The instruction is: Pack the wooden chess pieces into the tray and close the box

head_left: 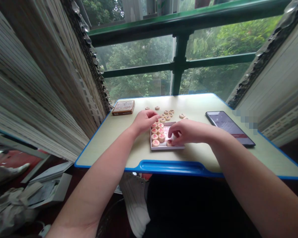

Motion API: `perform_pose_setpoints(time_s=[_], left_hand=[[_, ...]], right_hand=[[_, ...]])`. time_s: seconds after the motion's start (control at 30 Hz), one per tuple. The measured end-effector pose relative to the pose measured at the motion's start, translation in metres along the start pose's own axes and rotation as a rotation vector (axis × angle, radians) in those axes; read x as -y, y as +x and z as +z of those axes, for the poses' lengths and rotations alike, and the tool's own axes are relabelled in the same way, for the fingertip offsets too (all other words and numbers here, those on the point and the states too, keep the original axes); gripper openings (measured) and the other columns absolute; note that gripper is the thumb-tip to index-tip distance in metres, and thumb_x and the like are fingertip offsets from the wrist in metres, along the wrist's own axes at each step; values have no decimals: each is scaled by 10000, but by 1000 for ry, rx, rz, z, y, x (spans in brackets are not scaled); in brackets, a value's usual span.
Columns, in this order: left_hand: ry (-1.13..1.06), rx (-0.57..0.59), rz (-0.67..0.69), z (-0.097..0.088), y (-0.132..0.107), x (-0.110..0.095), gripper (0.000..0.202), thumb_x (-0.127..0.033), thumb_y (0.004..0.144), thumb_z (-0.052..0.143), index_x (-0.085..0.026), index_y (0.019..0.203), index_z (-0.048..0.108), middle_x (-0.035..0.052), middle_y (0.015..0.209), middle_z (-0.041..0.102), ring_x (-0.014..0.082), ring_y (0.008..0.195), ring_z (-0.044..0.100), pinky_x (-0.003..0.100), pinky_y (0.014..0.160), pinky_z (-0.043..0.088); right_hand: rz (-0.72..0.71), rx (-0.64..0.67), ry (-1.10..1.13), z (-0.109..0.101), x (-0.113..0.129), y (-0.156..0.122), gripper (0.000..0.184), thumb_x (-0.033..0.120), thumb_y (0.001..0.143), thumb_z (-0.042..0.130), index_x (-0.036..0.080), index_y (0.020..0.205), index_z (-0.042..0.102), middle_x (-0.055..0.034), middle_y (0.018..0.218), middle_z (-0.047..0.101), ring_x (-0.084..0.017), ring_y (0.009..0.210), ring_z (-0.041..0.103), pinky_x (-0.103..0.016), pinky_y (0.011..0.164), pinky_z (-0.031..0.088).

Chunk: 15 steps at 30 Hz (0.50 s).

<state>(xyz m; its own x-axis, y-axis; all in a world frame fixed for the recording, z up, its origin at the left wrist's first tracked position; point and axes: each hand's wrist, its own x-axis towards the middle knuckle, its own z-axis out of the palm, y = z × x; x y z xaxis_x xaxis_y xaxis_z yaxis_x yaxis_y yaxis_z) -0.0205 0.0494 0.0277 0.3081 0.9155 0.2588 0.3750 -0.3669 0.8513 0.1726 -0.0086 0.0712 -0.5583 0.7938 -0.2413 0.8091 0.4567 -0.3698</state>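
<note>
A shallow white box [167, 148] on the small table holds xiangqi pieces [161, 131] with red characters, stacked in two columns along its left side. My left hand [146, 121] is at the box's far left corner, its fingers bent together beside the pieces; what is between the fingertips is hidden. Inside the near right part of the box, my right hand [183, 131] reaches down with curled fingers. Its thumb and fingertips close on a xiangqi piece [169, 142] low in the box. Loose xiangqi pieces with dark characters [167, 117] lie just beyond the box.
A flat brown patterned box [123, 107] lies at the table's far left. To the right is a dark tablet [229, 128]. A blue tray ledge [172, 166] runs along the table's near edge. Curtains [47, 76] hang on both sides, before a green-framed window [180, 59].
</note>
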Motion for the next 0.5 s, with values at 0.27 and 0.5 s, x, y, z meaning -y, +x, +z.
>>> perform_pose_setpoints(time_s=[0.27, 0.5], left_hand=[[-109, -41, -25, -1, 0, -1, 237, -362, 660, 647, -127, 691, 650, 22, 614, 639, 109, 578, 543, 240, 580, 427], [-90, -20, -60, 0, 1, 0, 205, -327, 663, 628, -126, 692, 650, 17, 612, 630, 98, 551, 515, 238, 575, 419]], right_hand=[[8, 41, -20, -2, 2, -1, 261, 297, 676, 612, 227, 891, 742, 0, 759, 661, -114, 594, 523, -229, 540, 334], [-17, 61, 22, 0, 0, 1, 281, 254, 670, 600, 238, 918, 731, 13, 691, 629, -108, 562, 499, -226, 526, 325]])
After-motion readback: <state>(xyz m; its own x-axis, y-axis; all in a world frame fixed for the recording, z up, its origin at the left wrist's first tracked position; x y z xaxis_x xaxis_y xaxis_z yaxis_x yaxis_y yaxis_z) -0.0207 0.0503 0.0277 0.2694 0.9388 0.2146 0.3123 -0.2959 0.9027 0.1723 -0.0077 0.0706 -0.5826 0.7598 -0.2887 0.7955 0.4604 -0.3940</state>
